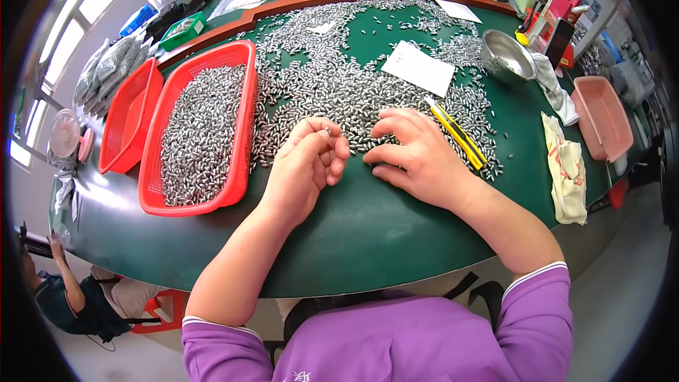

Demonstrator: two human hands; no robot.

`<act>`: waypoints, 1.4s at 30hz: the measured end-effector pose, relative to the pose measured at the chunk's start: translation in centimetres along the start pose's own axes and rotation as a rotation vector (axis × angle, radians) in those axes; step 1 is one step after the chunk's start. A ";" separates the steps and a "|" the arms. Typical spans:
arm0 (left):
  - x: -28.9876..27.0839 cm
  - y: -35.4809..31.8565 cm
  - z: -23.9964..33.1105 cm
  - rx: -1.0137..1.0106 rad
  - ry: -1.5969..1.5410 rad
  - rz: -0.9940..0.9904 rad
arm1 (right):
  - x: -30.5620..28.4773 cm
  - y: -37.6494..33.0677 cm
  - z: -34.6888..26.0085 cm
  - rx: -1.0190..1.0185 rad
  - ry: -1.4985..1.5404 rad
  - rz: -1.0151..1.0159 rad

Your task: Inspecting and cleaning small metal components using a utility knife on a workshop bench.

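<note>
A wide heap of small shiny silver metal pieces [339,78] is spread over the green table. At its near edge, my left hand [304,163] is raised with thumb and forefinger pinched on one small metal piece [327,131]; its other fingers are curled. Across a short gap, my right hand [424,159] has its fingers bent and apart at the heap's edge, with nothing visibly gripped. A yellow and black utility knife [458,136] lies beside it on the pieces. To the left stands a red plastic basket [245,134] holding many similar pieces.
Behind the basket sits a second red tray [120,138]. On the heap lies a white paper [419,68], near a metal bowl [508,55]. At right are a cloth [564,170] and a pink basket [602,117]. A wooden strip [297,6] borders the far side. Another person [67,301] sits at left.
</note>
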State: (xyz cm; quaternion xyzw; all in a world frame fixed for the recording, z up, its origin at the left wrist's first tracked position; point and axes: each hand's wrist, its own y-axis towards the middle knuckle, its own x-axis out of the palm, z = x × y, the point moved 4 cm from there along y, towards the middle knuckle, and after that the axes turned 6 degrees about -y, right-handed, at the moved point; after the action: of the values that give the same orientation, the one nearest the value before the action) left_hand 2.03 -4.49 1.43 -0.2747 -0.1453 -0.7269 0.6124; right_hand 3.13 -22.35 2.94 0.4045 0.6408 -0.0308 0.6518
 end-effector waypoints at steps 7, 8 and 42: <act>0.3 -0.4 -0.5 -0.078 -0.022 0.035 | 0.2 0.1 0.0 0.054 0.090 -0.056; 0.4 -0.4 -0.5 -0.097 0.007 0.026 | 0.1 0.1 0.2 0.074 0.101 -0.074; 1.4 -1.1 -1.8 -0.298 0.061 -0.241 | -2.4 0.4 0.0 0.036 0.339 0.270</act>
State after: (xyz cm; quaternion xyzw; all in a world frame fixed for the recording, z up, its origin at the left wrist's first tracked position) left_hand 0.40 -6.36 0.97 -0.3209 -0.0494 -0.8164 0.4776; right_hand 2.90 -23.22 5.15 0.4977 0.6804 0.1138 0.5257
